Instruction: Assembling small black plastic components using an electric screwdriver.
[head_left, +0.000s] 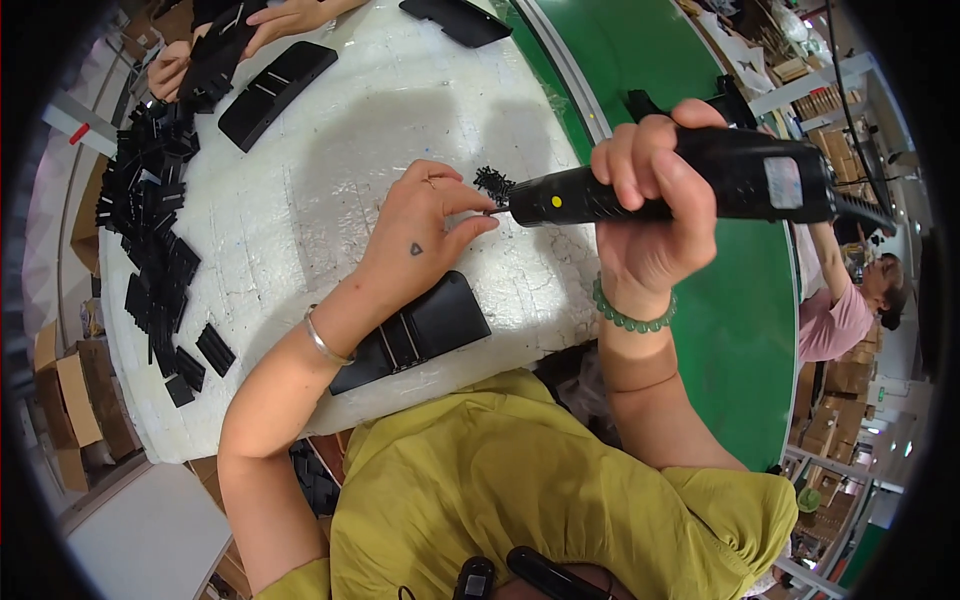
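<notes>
Electric screwdriver [690, 180] gripped in right hand [650, 215]; left hand [420, 235] pinches its tip above black plastic part [420, 330].

Your table [330, 190] has a white, rough top. On it: black flat part [420, 330] at near edge, small screw pile [492, 182] mid-table, heap of black clips [155, 230] along left rim, another black part [277, 93] far side.

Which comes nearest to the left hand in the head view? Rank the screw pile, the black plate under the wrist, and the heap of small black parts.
From the left hand:
1. Screw pile, just beyond the fingertips.
2. Black plate, below the wrist.
3. Heap of small black parts, far left on the table.
</notes>
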